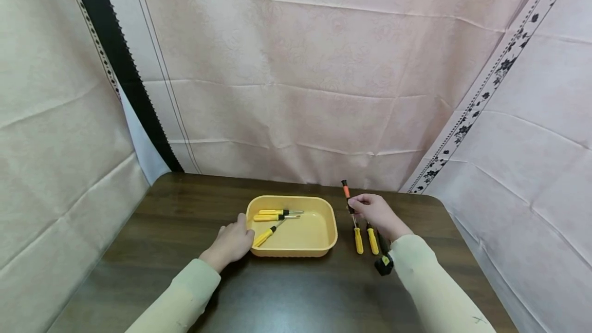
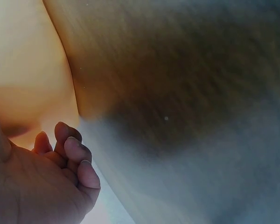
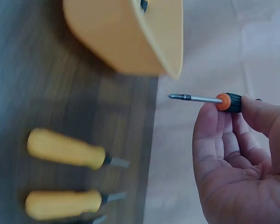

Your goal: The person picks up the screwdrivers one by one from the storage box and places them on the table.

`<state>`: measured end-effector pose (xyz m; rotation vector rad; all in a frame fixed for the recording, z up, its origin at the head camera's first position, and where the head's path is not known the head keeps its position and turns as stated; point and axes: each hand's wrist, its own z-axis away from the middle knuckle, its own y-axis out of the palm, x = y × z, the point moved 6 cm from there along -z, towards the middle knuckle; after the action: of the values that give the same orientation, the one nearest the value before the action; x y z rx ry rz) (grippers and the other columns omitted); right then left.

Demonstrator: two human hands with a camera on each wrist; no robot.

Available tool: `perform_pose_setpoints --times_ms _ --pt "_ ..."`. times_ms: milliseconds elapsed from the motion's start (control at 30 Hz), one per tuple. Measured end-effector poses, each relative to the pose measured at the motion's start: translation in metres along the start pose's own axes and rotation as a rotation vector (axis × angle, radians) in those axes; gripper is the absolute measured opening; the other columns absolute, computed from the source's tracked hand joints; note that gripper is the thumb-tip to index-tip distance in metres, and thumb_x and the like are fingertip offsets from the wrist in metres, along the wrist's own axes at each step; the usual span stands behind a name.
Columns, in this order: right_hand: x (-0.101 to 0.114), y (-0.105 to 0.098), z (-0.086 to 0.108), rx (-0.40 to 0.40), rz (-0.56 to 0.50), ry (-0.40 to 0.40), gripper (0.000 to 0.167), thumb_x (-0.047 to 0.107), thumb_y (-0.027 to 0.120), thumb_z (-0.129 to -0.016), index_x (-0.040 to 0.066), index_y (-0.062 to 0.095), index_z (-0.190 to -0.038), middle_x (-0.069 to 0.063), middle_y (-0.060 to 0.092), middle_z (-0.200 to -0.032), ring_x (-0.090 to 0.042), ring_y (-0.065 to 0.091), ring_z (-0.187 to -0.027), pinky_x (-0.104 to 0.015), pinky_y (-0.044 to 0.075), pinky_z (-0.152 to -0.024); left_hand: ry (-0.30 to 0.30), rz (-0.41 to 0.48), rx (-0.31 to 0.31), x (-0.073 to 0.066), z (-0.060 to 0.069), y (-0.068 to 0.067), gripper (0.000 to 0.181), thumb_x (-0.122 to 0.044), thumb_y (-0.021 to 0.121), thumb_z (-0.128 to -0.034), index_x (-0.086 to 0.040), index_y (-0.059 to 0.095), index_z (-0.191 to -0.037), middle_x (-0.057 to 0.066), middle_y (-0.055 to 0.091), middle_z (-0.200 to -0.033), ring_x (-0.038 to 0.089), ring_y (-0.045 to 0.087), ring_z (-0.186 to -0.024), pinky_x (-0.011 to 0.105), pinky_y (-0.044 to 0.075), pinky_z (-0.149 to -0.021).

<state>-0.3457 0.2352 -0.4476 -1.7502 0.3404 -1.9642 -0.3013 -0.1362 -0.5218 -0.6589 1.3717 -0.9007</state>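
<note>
A: Left hand [image 1: 233,238]?
B: Fingers bent, at the yellow tray's [image 1: 307,233] 9 o'clock wall; can't tell if gripping (contact's hidden).
A: Tray?
B: On the tabletop [image 1: 185,220], at the right hand's [image 1: 375,215] 9 o'clock.
A: Orange-and-black screwdriver [image 3: 205,99]?
B: Well apart from the left hand, between its 2 and 3 o'clock; off the tray's 2 o'clock corner. From overhead, axis runs 11 to 5, shaft toward 5.
A: Right hand?
B: Nearer one: pinching the handle, driver at its 10 o'clock.
</note>
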Motion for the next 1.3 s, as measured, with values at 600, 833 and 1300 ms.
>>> perform_pose_setpoints --times_ms 600,833,1300 --pt "-0.097 -0.084 0.029 -0.094 -0.107 0.097 0.044 0.024 0.059 -0.098 -0.013 0.053 -0.122 -0.017 0.058 -0.108 -0.022 0.061 -0.091 -0.040 0.051 -0.085 0.001 0.001 0.005 0.000 -0.003 0.003 0.057 -0.029 0.042 -0.0985 0.004 0.028 -0.143 0.015 0.062 -0.108 0.025 0.051 -0.090 0.047 0.035 -0.087" --pt "-0.130 -0.100 0.037 -0.118 -0.072 0.206 0.042 0.023 0.060 -0.097 -0.013 0.055 -0.118 -0.012 0.061 -0.099 -0.018 0.063 -0.085 -0.036 0.053 -0.079 -0.013 0.007 0.016 0.001 -0.003 0.002 0.059 -0.029 0.041 -0.0989 0.004 0.025 -0.146 0.015 0.062 -0.109 0.025 0.050 -0.088 0.046 0.035 -0.087" --pt "-0.148 -0.098 0.035 -0.148 -0.009 0.305 0.032 0.019 0.061 -0.096 -0.010 0.062 -0.110 -0.012 0.064 -0.095 -0.015 0.061 -0.075 -0.032 0.054 -0.070 -0.029 0.025 0.016 0.002 -0.002 0.003 0.056 -0.029 0.042 -0.0986 0.003 0.028 -0.143 0.012 0.061 -0.104 0.025 0.048 -0.087 0.046 0.035 -0.083"
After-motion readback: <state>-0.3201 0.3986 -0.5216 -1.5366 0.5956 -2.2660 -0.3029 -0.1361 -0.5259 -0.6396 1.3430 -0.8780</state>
